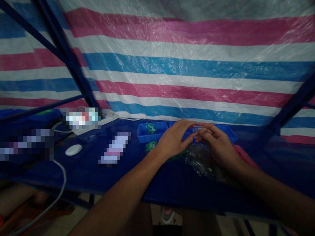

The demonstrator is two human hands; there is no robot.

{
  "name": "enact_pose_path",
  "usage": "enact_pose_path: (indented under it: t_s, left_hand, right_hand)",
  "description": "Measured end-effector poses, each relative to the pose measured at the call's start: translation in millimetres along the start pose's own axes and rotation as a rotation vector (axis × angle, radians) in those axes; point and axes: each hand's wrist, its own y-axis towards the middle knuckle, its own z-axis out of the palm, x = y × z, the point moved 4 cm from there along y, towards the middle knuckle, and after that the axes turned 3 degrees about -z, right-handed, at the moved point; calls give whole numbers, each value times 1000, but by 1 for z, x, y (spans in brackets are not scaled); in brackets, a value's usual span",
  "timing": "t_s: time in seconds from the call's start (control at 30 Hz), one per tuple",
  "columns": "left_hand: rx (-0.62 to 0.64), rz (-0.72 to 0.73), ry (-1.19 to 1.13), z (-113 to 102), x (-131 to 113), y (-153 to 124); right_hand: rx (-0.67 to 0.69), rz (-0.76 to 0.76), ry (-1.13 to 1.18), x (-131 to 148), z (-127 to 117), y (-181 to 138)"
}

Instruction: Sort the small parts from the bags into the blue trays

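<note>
While pinching a small shiny item (199, 129) with the right hand (218, 141), before the right blue tray (229, 132) on the bench (137, 173), and curling the left hand (173, 138) close (cannot tell if gripping), work low over the clear plastic bag (199, 160) to catch drops.

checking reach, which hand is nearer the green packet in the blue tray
Left. The left hand is a little right of the green packet; the right hand is farther right.
</note>
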Motion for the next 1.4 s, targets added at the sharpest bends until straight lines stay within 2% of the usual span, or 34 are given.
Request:
enact_pose_path:
  t_s: [0.17, 0.3, 0.57, 0.73, 0.83, 1.03, 1.2, 1.4]
  left_hand:
    - [-34, 178, 85, -4, -3, -1]
    - [-19, 208, 130, -6, 3, -1]
    - [59, 104, 77, -7, 0, 2]
    - [-10, -29, -21, -7, 1, 1]
    - [-50, -124, -62, -7, 3, 0]
    - [-2, -207, -202, -2, 5, 1]
    - [-12, -228, -374, 5, 11, 1]
    - [-30, -302, -431, 8, 18, -1]
  right_hand:
    - [-44, 117, 168, -5, -3, 3]
    - [-8, 180, 170, -4, 1, 1]
    - [12, 130, 28, 1, 5, 0]
    - [74, -5, -134, 10, 7, -2]
    - [114, -36, -165, 12, 8, -3]
    - [41, -6, -157, 7, 3, 0]
    - [1, 0, -160, 4, 0, 1]
    - [3, -19, -205, 5, 0, 1]
